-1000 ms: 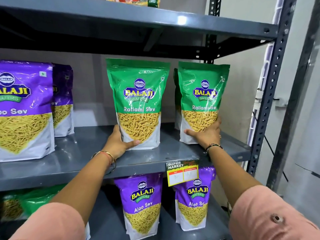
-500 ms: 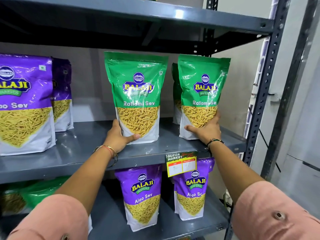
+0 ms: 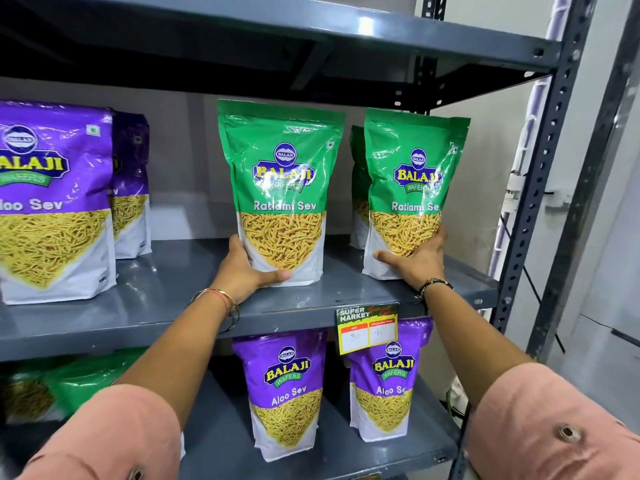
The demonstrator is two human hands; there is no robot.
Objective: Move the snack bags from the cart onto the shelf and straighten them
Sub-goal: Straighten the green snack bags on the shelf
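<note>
Two green Ratlami Sev bags stand upright on the grey middle shelf (image 3: 156,299). My left hand (image 3: 242,271) grips the lower left corner of the centre green bag (image 3: 280,174), thumb across its white base. My right hand (image 3: 415,261) holds the lower right of the right green bag (image 3: 415,181), fingers up its side. Another green bag (image 3: 356,188) stands partly hidden behind the right one. The cart is out of view.
Purple Aloo Sev bags (image 3: 52,195) stand at the left of the same shelf, and two more (image 3: 287,389) on the shelf below with a green bag lying at its left (image 3: 69,382). A price tag (image 3: 369,329) hangs from the shelf edge. The rack's upright post (image 3: 540,188) borders the right.
Both hands stay on the two green bags, which keep their spots on the shelf. The view has tilted down slightly, so the bags sit higher in frame.
</note>
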